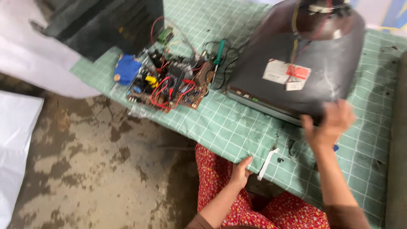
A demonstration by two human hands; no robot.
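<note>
A large dark picture tube (296, 63) lies face down on the green checked tablecloth (220, 123), with stickers on its back and wires at its neck. My right hand (328, 123) grips its near lower edge. My left hand (241, 171) holds the table's front edge, fingers curled over the cloth. A brown circuit board (167, 85) with red wires and dark parts sits to the left of the tube, joined to it by thin cables.
A blue part (126, 70) lies beside the board. A green-handled screwdriver (219, 51) rests behind it. A dark cabinet shell (101, 23) stands at the back left. White sheets (17, 135) lie on the stained concrete floor. A small white strip (268, 163) lies near the table's edge.
</note>
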